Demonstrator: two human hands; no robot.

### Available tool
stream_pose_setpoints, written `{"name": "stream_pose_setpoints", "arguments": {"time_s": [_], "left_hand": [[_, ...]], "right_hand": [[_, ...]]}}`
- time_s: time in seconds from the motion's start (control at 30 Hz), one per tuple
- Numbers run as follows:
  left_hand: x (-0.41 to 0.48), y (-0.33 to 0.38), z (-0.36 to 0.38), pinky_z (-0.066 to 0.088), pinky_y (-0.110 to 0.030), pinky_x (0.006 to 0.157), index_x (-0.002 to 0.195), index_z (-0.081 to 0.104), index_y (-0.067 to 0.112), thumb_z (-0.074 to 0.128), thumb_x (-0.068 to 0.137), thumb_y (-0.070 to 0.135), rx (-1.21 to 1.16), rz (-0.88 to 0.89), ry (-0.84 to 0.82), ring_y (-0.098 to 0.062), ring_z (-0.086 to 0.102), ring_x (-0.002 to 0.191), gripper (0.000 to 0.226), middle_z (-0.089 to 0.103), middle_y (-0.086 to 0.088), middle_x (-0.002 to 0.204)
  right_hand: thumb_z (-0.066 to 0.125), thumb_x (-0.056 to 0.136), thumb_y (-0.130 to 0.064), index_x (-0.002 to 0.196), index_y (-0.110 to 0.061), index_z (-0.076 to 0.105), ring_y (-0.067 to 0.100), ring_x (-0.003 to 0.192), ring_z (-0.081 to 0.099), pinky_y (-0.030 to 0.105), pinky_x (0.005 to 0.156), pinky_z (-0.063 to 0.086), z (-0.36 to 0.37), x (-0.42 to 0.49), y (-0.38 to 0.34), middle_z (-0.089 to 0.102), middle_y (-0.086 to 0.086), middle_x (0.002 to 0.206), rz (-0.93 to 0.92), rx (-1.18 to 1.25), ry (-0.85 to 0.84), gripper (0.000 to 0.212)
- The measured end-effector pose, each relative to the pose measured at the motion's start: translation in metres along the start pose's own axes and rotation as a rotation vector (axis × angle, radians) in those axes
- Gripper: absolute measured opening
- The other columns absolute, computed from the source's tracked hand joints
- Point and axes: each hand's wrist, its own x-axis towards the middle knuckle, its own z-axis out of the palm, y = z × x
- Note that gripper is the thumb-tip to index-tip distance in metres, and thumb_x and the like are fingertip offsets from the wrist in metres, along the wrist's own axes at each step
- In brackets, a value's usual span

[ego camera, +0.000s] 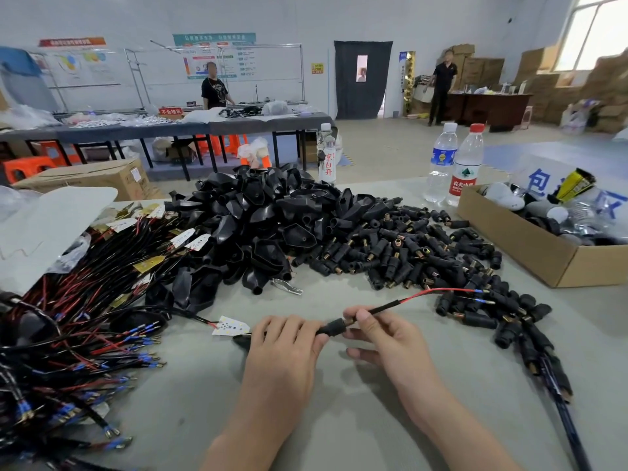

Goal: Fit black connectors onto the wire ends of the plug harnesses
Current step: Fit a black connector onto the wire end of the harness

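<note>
My left hand grips a black connector at the table's front middle. My right hand pinches the black-sleeved wire right where it enters the connector's brass end. That wire splits into a red lead with blue-collared terminals, running right over the loose connectors. A heap of small black connectors with brass ends lies behind and to the right. Bundled plug harnesses with red and black wires fill the left side.
A mound of larger black plug shells sits at mid-table. A cardboard box stands at the right, with two water bottles behind it. A small white LED board lies left of my left hand. Two people stand far back.
</note>
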Motion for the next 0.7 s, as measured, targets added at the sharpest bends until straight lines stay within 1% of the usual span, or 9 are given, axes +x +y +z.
{"name": "stream_pose_setpoints", "arguments": {"time_s": [0.1, 0.23, 0.3, 0.37, 0.43, 0.5, 0.53, 0.63, 0.7], "left_hand": [[0.0, -0.003, -0.002, 0.05, -0.042, 0.084, 0.09, 0.07, 0.018, 0.042, 0.099, 0.032, 0.046, -0.051, -0.036, -0.024, 0.059, 0.079, 0.032, 0.062, 0.003, 0.086], [-0.002, -0.006, -0.002, 0.053, -0.047, 0.086, 0.093, 0.071, 0.019, 0.039, 0.099, 0.033, -0.01, -0.106, -0.096, -0.025, 0.062, 0.081, 0.036, 0.064, 0.003, 0.09], [-0.003, -0.005, -0.002, 0.053, -0.045, 0.083, 0.093, 0.07, 0.02, 0.037, 0.1, 0.034, -0.039, -0.093, -0.112, -0.024, 0.061, 0.078, 0.037, 0.063, 0.004, 0.087], [-0.003, -0.005, -0.002, 0.052, -0.04, 0.076, 0.092, 0.069, 0.021, 0.037, 0.1, 0.034, -0.081, -0.092, -0.108, -0.022, 0.061, 0.074, 0.036, 0.062, 0.007, 0.083], [-0.002, -0.005, -0.002, 0.047, -0.035, 0.073, 0.093, 0.07, 0.023, 0.037, 0.099, 0.036, -0.138, -0.088, -0.106, -0.02, 0.062, 0.073, 0.036, 0.062, 0.009, 0.082], [-0.002, -0.002, -0.002, 0.039, -0.031, 0.074, 0.095, 0.07, 0.024, 0.037, 0.099, 0.037, -0.177, -0.046, -0.113, -0.018, 0.062, 0.074, 0.035, 0.062, 0.01, 0.083], [-0.001, 0.0, -0.003, 0.037, -0.031, 0.075, 0.097, 0.07, 0.024, 0.038, 0.1, 0.037, -0.206, -0.033, -0.112, -0.017, 0.062, 0.077, 0.034, 0.063, 0.011, 0.085], [0.0, -0.002, -0.006, 0.041, -0.032, 0.085, 0.109, 0.067, 0.024, 0.04, 0.099, 0.042, -0.341, -0.146, -0.098, -0.013, 0.061, 0.091, 0.034, 0.065, 0.014, 0.099], [-0.002, -0.004, -0.008, 0.043, -0.034, 0.092, 0.12, 0.062, 0.025, 0.04, 0.096, 0.052, -0.394, -0.247, -0.155, -0.012, 0.058, 0.1, 0.042, 0.063, 0.015, 0.11]], "right_hand": [[0.056, 0.099, -0.02, 0.097, -0.008, 0.071, 0.019, 0.083, 0.074, 0.024, 0.06, 0.057, -0.003, 0.003, -0.004, 0.077, 0.004, 0.093, -0.014, 0.048, 0.113, 0.019], [0.051, 0.102, -0.025, 0.102, -0.01, 0.065, 0.021, 0.081, 0.075, 0.024, 0.059, 0.058, -0.016, 0.008, -0.01, 0.077, 0.004, 0.093, -0.011, 0.135, 0.252, 0.021], [0.052, 0.101, -0.028, 0.103, -0.01, 0.063, 0.023, 0.081, 0.075, 0.025, 0.06, 0.058, -0.017, 0.007, -0.01, 0.077, 0.007, 0.094, 0.003, 0.167, 0.245, 0.022], [0.057, 0.097, -0.027, 0.104, -0.008, 0.062, 0.026, 0.084, 0.075, 0.028, 0.061, 0.059, -0.01, 0.006, -0.007, 0.077, 0.01, 0.095, 0.051, 0.199, 0.181, 0.021], [0.063, 0.092, -0.018, 0.104, -0.004, 0.062, 0.027, 0.082, 0.074, 0.032, 0.064, 0.061, 0.0, 0.003, -0.001, 0.074, 0.018, 0.101, 0.115, 0.209, 0.067, 0.019], [0.064, 0.091, -0.008, 0.103, -0.002, 0.064, 0.024, 0.079, 0.072, 0.03, 0.066, 0.06, 0.007, 0.0, 0.004, 0.071, 0.024, 0.104, 0.129, 0.155, -0.023, 0.013], [0.064, 0.092, -0.006, 0.102, -0.001, 0.065, 0.023, 0.079, 0.073, 0.029, 0.066, 0.059, 0.009, -0.001, 0.005, 0.071, 0.023, 0.101, 0.117, 0.133, -0.035, 0.011], [0.063, 0.093, -0.008, 0.1, -0.002, 0.067, 0.019, 0.079, 0.073, 0.025, 0.065, 0.059, 0.006, 0.001, 0.002, 0.073, 0.019, 0.094, 0.069, 0.098, 0.031, 0.01], [0.064, 0.094, -0.011, 0.1, -0.002, 0.068, 0.017, 0.077, 0.073, 0.023, 0.063, 0.058, 0.0, 0.003, 0.001, 0.075, 0.015, 0.089, 0.054, 0.118, 0.102, 0.012]]}}
